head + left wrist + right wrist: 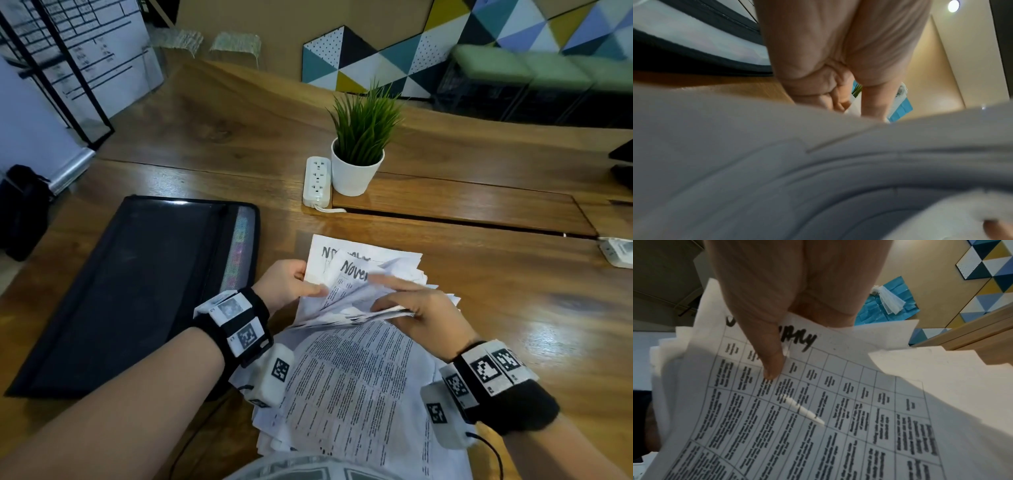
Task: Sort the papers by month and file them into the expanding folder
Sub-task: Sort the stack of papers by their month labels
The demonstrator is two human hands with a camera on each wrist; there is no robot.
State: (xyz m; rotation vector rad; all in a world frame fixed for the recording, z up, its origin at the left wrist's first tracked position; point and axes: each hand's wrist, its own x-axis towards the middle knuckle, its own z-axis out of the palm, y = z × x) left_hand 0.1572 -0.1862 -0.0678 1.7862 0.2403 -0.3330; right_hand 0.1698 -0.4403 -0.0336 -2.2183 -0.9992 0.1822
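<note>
A stack of printed papers lies on the wooden table in front of me, its far ends fanned upward. My left hand pinches the left edge of sheets headed "November". My right hand grips a bundle of lifted sheets from the right, thumb on top. In the right wrist view the thumb presses a table-printed sheet whose heading ends in "ARY". The black expanding folder lies flat to the left, coloured tabs showing along its right side. The left wrist view is mostly blurred paper.
A white power strip and a potted green plant stand beyond the papers. A slot runs across the table behind them. A small white device sits at the right edge. A patterned panel leans at the back.
</note>
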